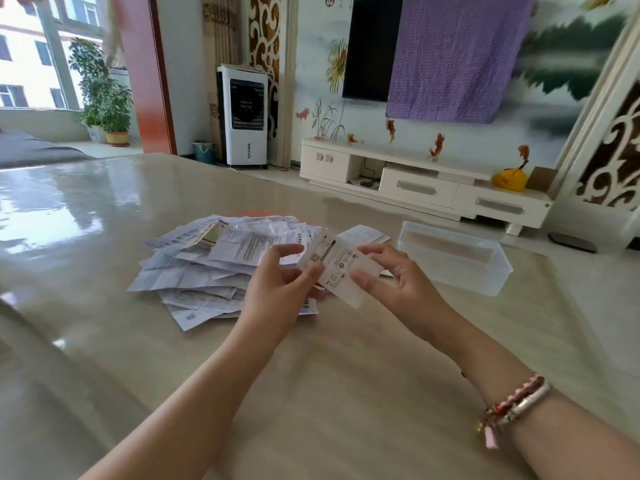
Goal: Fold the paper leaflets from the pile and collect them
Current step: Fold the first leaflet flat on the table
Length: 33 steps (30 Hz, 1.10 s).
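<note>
Both my left hand (pixel 277 289) and right hand (pixel 398 282) pinch one small leaflet (pixel 341 271) above the counter (pixel 329 375); uneven edges could crease it crooked, or it might slip onto the pile (pixel 214 268).

Bright daylight is admitted through the window (pixel 41 53); glare is spread across the table (pixel 86 202) left of the fingers. Edges are bent, and beyond the fingers print is perhaps motion-blurred.

A home living room: wall television (pixel 370 50), low cabinet (pixel 415 181), potted plant (pixel 104 95).
</note>
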Motion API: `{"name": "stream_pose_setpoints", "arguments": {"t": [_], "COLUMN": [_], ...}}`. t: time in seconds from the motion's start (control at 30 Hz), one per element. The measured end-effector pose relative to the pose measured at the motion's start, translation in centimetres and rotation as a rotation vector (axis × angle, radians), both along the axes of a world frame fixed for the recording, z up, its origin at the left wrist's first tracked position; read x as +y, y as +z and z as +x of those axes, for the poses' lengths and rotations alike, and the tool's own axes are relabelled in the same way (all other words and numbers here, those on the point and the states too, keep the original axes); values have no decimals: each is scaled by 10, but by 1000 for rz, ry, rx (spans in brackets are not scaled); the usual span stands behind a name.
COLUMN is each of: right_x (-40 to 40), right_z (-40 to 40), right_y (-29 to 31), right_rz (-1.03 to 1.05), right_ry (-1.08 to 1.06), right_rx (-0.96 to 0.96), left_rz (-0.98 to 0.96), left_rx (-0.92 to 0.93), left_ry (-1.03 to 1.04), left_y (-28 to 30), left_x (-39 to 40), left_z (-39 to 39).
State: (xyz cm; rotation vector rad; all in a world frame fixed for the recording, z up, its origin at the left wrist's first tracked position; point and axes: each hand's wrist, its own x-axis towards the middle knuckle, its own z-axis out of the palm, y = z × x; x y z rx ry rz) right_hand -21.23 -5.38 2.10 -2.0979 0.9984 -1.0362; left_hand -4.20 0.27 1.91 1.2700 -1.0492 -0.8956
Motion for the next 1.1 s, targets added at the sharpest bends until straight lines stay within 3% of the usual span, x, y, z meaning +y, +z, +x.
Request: {"name": "stream_pose_setpoints", "arguments": {"t": [0.13, 0.33, 0.4, 0.47, 0.53, 0.6, 0.67, 0.77, 0.87, 1.0, 1.1], "right_x": [4, 0, -4, -12, -25, -38, -49, -56, -59, -50, -31], "right_z": [-5, 2, 0, -2, -6, -6, -5, 1, 3, 2, 0], "right_y": [-7, -13, -13, -8, -4, -3, -7, -17, -21, -15, -5], "right_rz": [-193, -763, -836, -868, -858, -844, -802, -502, -253, -257, -240], "right_ry": [-70, -23, -113, -234, -320, -379, -377, -315, -324, -315, -235], "right_rx": [98, 437, 506, 550, 593, 658, 775, 925, 789, 636, 450], "left_rz": [-36, -31, -71, -192, -322, -317, -181, 29, 65, -63, -240], "left_rx": [61, 97, -83, -532, -851, -956, -1021, -1144, -1175, -1259, -1151], "left_ry": [17, 37, 84, 225, 324, 312, 265, 186, 167, 259, 268], "left_y": [0, 1, -1, -4, -5, -6, -8, -16, -13, -8, -13], "left_x": [-3, -7, -9, -11, -14, -18, -22, -25, -22, -16, -17], "left_z": [-3, -3, 1, 11, 23, 35, 45, 56, 57, 53, 49]}}
